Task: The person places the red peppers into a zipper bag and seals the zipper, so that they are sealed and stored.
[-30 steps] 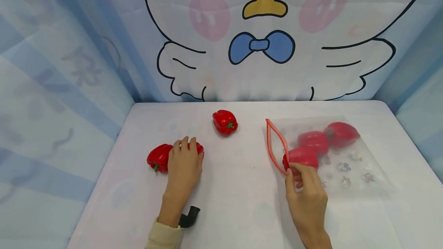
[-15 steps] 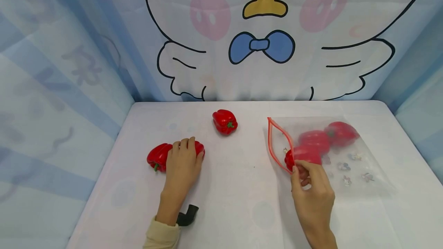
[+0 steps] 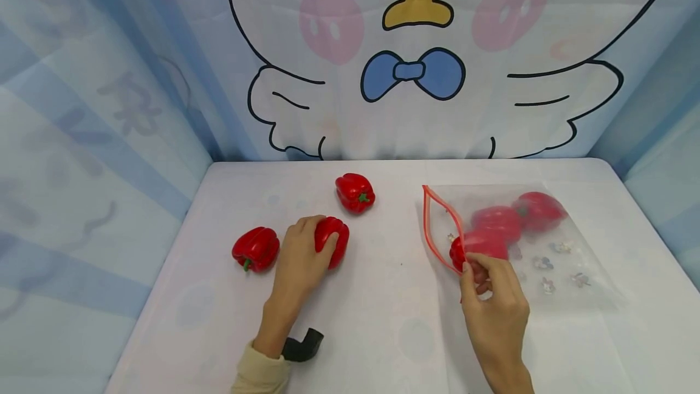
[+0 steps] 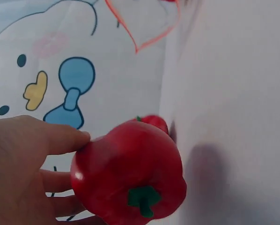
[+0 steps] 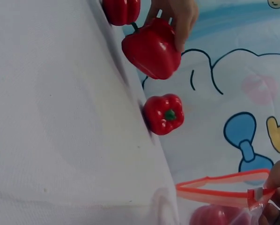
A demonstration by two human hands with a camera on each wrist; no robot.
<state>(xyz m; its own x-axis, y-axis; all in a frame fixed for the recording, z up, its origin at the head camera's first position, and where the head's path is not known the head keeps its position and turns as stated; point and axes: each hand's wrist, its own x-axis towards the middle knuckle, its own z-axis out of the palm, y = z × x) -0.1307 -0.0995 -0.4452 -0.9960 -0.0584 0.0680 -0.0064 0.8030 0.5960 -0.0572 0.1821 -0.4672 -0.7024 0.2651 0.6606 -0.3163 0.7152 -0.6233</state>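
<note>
My left hand (image 3: 302,254) grips a red bell pepper (image 4: 130,173) with a green stem, held a little above the table in the left wrist view. On the right, my right hand (image 3: 494,309) pinches the orange-red edge (image 3: 442,199) of a clear zip bag (image 3: 569,254), whose mouth gapes toward the left. Inside the bag lie three red peppers (image 3: 538,213), blurred by the plastic. Left of my left hand sits another red bell pepper (image 3: 255,249). One more bell pepper (image 3: 355,193) rests farther back, near the table's middle.
A black bent object (image 3: 306,345), partly hidden, shows beside my left wrist. Behind the white table (image 3: 377,327) hangs a curtain (image 3: 415,126) with a cartoon print, and blue curtains (image 3: 109,157) flank it.
My left hand has lifted its bell pepper and moved it right, away from the pepper on the left. The right hand first drew the bag's edge slightly right, then stayed still.
</note>
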